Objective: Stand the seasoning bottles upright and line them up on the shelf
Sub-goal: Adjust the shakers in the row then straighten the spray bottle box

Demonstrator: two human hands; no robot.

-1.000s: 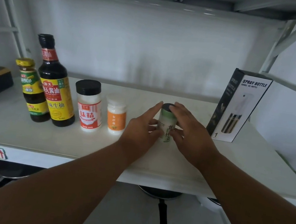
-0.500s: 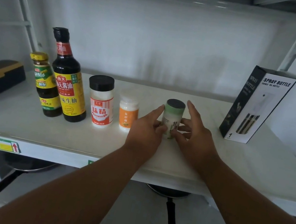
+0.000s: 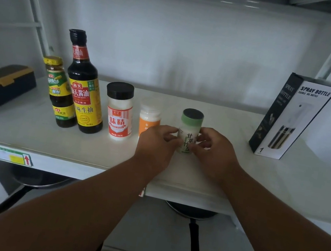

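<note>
On the white shelf [image 3: 28, 134], near its front edge & right of centre, the green-capped salt bottle [image 3: 189, 131] is standing upright w/ both hands working on it: the left hand [image 3: 156, 143] is pinching its lower left side w/ thumb and fingertips curled in narrow, and the right hand [image 3: 214, 149] is doing the same on the lower right, so both are closing on the one bottle. It is sitting at the right end of a row: yellow-capped sauce bottle [image 3: 60, 93], tall soy sauce bottle [image 3: 83, 88], black-capped MSG jar [image 3: 120, 111] and the small orange-label jar [image 3: 149, 117], all upright. Main risk, as I'm judging it: the left knuckles are sitting just beside the orange-label jar, partly covering it, so any sideways nudge or a quick pull-back could be knocking that light jar over & into the MSG jar next door. The grip is also low on the salt bottle, so a jerky release may be tipping it toward the front edge, w/ a frying pan [image 3: 192, 213] on the level below. The spray bottle box [image 3: 291, 119] is standing well apart to the right, so little trouble there. Gap to the orange-label jar is looking uneven vs the rest of the row, prob. needing a small slide left.
</note>
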